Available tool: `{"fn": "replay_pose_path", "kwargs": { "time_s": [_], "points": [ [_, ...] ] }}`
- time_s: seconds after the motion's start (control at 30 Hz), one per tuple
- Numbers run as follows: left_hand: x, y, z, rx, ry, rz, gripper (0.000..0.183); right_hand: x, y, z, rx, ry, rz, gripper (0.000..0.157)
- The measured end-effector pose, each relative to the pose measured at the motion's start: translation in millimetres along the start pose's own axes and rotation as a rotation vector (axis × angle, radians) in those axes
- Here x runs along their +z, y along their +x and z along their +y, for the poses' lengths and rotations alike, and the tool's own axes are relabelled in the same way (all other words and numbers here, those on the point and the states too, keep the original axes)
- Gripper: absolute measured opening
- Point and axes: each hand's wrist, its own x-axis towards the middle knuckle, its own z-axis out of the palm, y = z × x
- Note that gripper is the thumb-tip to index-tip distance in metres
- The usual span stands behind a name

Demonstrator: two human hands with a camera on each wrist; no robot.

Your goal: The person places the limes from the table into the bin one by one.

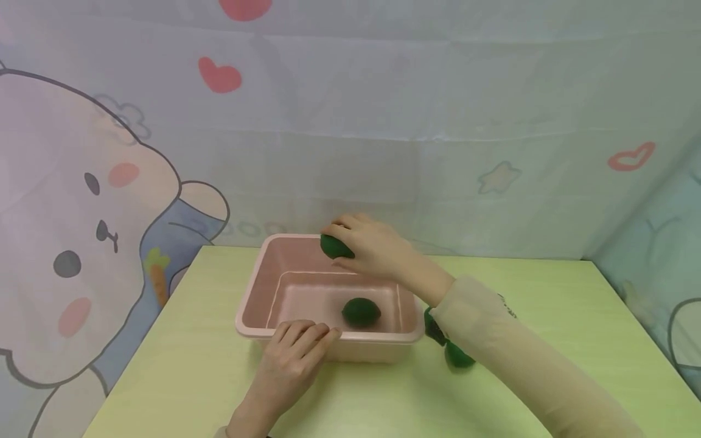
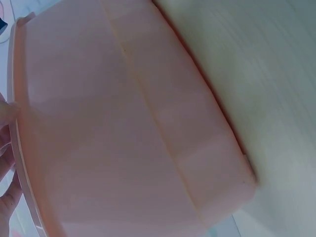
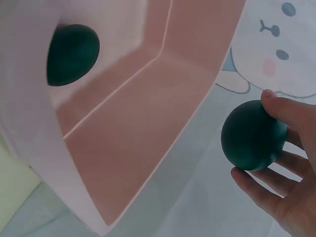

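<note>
My right hand (image 1: 372, 246) holds a dark green oval fruit (image 3: 253, 136) between thumb and fingers, above the far rim of a pink plastic basin (image 1: 328, 348). In the head view this held fruit (image 1: 335, 246) is partly covered by the fingers. Inside the basin, near its front wall, lies a second green fruit (image 1: 361, 312) with a pointed tip. My left hand (image 1: 296, 359) grips the basin's near rim, its fingers lying over the edge. The left wrist view shows the thumb and fingers (image 2: 7, 197) at the rim, beside the basin's outer wall (image 2: 98, 123).
Right of the basin, more green fruit (image 1: 460, 356) lies on the yellow-green table (image 1: 547, 316), partly hidden under the right sleeve (image 1: 509, 340). A printed cloth (image 1: 383, 121) with hearts and a cartoon animal hangs behind the table's far edge.
</note>
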Motion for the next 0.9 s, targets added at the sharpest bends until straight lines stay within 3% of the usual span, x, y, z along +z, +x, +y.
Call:
{"fn": "replay_pose_path", "kwargs": {
  "time_s": [0.2,0.5,0.9],
  "points": [
    [0.2,0.2,0.2,0.001,-0.003,0.01,0.024,8.4,7.1,-4.7,-0.049,-0.085,-0.05,0.05],
    [0.0,-0.9,0.3,0.001,-0.003,0.01,0.025,24.6,15.3,-10.9,-0.177,-0.047,-0.161,0.046],
    [0.9,-2.5,1.0,-0.004,-0.003,-0.001,0.025,36.3,19.6,-18.0,-0.163,-0.084,-0.275,0.048]
  ]
}}
